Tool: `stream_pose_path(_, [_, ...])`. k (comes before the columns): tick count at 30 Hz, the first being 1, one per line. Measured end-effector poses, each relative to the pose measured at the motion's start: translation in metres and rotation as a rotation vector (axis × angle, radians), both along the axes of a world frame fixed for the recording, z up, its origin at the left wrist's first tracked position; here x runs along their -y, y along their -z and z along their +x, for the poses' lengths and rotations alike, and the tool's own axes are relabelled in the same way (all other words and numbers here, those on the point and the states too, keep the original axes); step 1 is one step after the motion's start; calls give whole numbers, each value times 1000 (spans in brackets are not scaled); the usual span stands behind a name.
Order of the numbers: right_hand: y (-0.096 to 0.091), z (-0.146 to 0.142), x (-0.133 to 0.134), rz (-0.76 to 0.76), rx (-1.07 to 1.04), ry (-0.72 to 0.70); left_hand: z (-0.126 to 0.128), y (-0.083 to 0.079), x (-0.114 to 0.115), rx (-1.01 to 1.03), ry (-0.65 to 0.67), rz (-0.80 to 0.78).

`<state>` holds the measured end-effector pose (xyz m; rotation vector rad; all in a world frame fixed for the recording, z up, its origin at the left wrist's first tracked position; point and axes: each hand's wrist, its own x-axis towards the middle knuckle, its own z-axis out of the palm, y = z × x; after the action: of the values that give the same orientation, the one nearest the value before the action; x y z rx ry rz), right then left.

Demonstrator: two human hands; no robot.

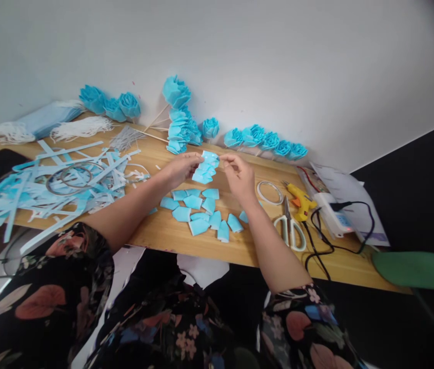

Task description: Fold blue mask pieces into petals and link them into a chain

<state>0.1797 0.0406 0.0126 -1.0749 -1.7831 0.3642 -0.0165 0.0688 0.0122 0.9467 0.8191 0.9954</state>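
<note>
flowered sleeves (297,323) are lying nearest, soft and dark. just beyond the loose petals (199,225) on the wooden table (236,251), the left hand (186,166) is pinching the left edge of a petal strip (206,167), fingers nearly closed. the right hand (240,174) is curling, thumb and forefinger almost meeting at the strip's right edge; whether they are gripping it i cannot tell. the step in hand seems to be lining up petals in an overlapping row, and the next move is probably calling for light fingertips, keeping the overlaps even. the loose petals are looking thin, matte and slightly curved. farther beyond the loose petals, ruffled blue roses (254,135) are clustering; left of the petals, flat scraps (1,197) are tangling; right of them, white-handled scissors (287,218) and a plastic glue gun (300,201) are resting.
</note>
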Motion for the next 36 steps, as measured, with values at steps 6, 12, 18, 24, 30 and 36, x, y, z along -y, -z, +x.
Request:
stream_pose_path(6, [4,-1,-5,-454,-398,-108,1,-2,2,4,-7,27])
stream_pose_path(12, [5,-2,-3,-574,-465,-231,2,-8,7,-21,3,18])
stream_pose_path(18, [2,-8,2,-576,-481,-242,3,-7,8,-17,58,35])
stream_pose_path(24, [3,-10,2,-576,-504,-218,3,-4,7,-18,77,68])
stream_pose_path(30, [2,-12,2,-583,-509,-194,1,3,2,-33,94,127])
stream_pose_path(36, [-3,-9,1,-653,-590,-199,-3,12,-6,-61,13,206])
